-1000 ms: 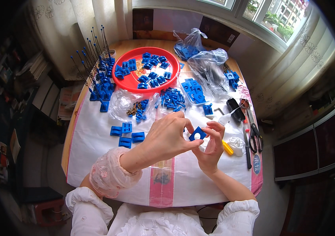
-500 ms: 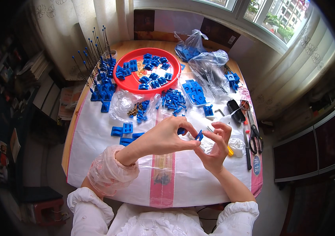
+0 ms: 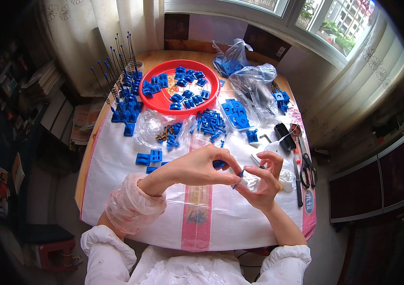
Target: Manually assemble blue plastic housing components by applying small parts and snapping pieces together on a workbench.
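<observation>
While both hands are meeting on the near side, a little to the right, of the red tray [image 3: 158, 102], a small blue piece [image 3: 241, 174] is sitting edge-on between their fingertips. Left hand [image 3: 202, 165]: thumb and forefinger are closing on the piece's left side; a second blue part [image 3: 218, 164] is showing beside the curled fingers, whether gripped or not one cannot tell. Right hand [image 3: 262, 184]: thumb and forefinger are bracketing the piece's ends with a narrow gap; the other fingers are fanning upward, holding nothing visible.

Surroundings, by the tray. Left: upright springs with blue bases [image 3: 126, 99], crowding its rim. Near side: a clear bag of brass and blue parts [image 3: 146, 128], blue pegs [image 3: 211, 122] heaping just beside the rim, and blue blocks [image 3: 156, 155] lying farther off, partly hidden by the left arm. Right: a clear box [image 3: 242, 128] holding flat blue plates, with plastic bags [image 3: 258, 80] slumping behind. Farther right and nearer: a black case [image 3: 285, 137] and scissors [image 3: 310, 168], flanking the right hand's outer side.

Edges: the white sheet [image 3: 240, 228] is spreading nearward from the tray, its widest visible stretch running beneath the forearms to the rounded near edge.
</observation>
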{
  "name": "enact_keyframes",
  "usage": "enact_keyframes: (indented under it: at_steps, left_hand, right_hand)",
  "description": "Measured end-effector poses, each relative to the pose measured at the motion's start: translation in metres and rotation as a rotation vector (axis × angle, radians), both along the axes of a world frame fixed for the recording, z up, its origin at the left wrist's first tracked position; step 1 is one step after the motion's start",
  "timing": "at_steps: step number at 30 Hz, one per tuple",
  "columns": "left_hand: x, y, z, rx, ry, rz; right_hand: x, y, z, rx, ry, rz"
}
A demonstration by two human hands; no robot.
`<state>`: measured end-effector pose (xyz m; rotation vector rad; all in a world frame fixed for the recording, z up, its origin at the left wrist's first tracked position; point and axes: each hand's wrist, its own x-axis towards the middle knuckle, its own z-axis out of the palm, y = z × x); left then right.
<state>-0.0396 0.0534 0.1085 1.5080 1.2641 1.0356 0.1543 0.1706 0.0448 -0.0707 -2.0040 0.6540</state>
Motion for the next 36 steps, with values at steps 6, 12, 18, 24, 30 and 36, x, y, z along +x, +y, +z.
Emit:
enact_keyframes:
  at_steps: [6,12,18,24,30,36]
  left_hand:
    - [-0.004,-0.001,-0.005,-0.119,-0.071,-0.050]
    - [-0.007,0.000,-0.024,-0.121,-0.224,-0.094]
    - [-0.008,-0.004,-0.023,-0.186,-0.252,-0.106]
    - [-0.008,-0.006,-0.023,-0.208,-0.258,-0.090]
    - [-0.009,-0.005,-0.030,-0.194,-0.290,-0.102]
    - [-0.008,-0.005,-0.029,-0.214,-0.290,-0.093]
  right_hand:
    - [0.000,-0.006,0.010,-0.016,-0.046,0.019]
    - [-0.001,-0.009,0.013,-0.046,-0.083,0.056]
    - [-0.002,-0.009,0.015,-0.028,-0.149,0.078]
    - [-0.004,-0.014,0.020,-0.058,-0.123,0.071]
    - [-0.006,-0.014,0.017,-0.090,-0.108,0.088]
    - [-0.006,-0.015,0.018,-0.084,-0.104,0.093]
